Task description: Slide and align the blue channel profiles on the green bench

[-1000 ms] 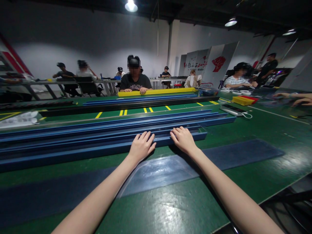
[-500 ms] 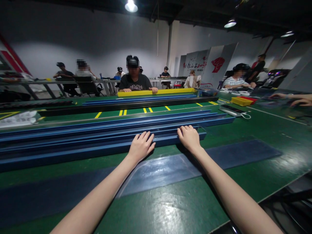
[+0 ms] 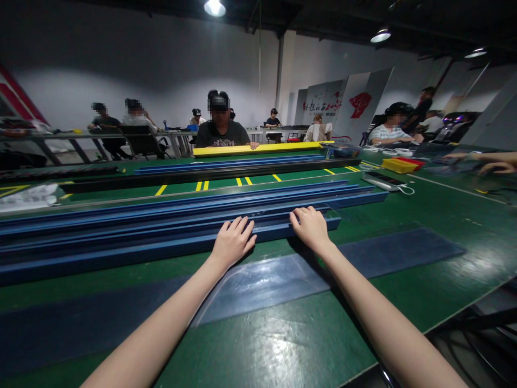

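A long blue channel lies across the green table in front of me, its raised edges running left to right. My left hand is on its near wall, with the fingers over the top edge and the thumb on the near side. My right hand grips the same wall close to the right end, with bent fingers hooked over the edge. Parts of the fingertips are hidden inside the channel. More blue channels lie directly behind. Below my wrists, a flat dark blue translucent strip stretches across the table.
Beyond lie a black bar, further blue strips and a yellow bar held by a person opposite. To the right are a phone-like device with a white cable, a yellow tray and another person's hands.
The person opposite has tipped the yellow bar, so a broader face shows, and one of their hands is now out of sight. My hands stay on the blue channel, almost unmoved.
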